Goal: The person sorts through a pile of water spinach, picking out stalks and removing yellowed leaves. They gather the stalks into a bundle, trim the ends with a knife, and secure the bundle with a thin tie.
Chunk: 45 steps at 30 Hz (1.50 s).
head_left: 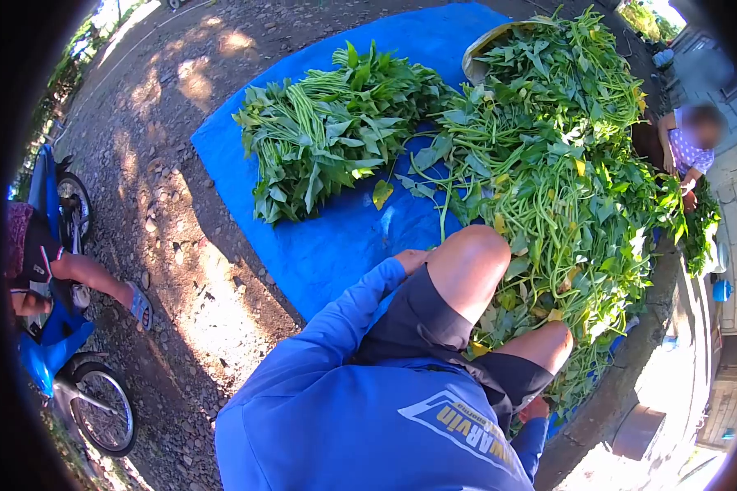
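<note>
My left hand (411, 260) shows only in part beside my raised knee, above the blue tarp (336, 254); its fingers are hidden behind the leg. Low at the right, my right hand (534, 409) is partly visible below my other knee, close to the leaves, its fingers too small and shaded to make out. A large heap of green leafy stems (549, 188) spreads over the right of the tarp, with some yellow leaves in it. Stacked bundles of leafy stems (327, 131) lie at the tarp's upper left.
A pale sack (473, 61) lies at the heap's top edge. Another person (692, 143) at the right reaches into greens. At the left, someone's leg (98, 274) extends beside a blue motorcycle (45, 344). Stony ground (164, 213) borders the tarp.
</note>
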Each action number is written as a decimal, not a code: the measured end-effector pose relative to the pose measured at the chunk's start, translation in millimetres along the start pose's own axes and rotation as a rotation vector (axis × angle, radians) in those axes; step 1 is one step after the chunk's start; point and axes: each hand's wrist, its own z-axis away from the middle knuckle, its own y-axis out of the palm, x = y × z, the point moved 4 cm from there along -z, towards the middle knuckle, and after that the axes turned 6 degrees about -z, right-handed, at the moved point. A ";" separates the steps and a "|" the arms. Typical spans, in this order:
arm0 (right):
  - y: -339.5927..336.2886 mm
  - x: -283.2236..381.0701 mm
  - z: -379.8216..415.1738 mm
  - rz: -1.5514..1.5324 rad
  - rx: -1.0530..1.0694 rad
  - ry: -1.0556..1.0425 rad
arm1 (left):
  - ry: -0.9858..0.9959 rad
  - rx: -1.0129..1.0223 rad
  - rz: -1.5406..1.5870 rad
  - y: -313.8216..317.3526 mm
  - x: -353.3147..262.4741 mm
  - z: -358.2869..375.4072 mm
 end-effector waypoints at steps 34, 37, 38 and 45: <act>-36.0 345.1 -34.0 1.030 -0.111 -0.735 | 0.172 -0.183 -0.124 -60.6 -221.6 124.9; 6.6 334.1 -85.9 0.319 -0.154 -0.357 | 0.571 -0.387 -0.132 -31.2 -326.5 151.0; 17.0 322.7 -86.6 -0.353 -0.218 -0.157 | 0.651 -0.311 -0.123 -0.2 -357.9 162.7; 33.8 309.4 -167.5 -1.197 -0.142 -0.098 | 0.721 0.316 -0.652 207.5 -394.4 98.7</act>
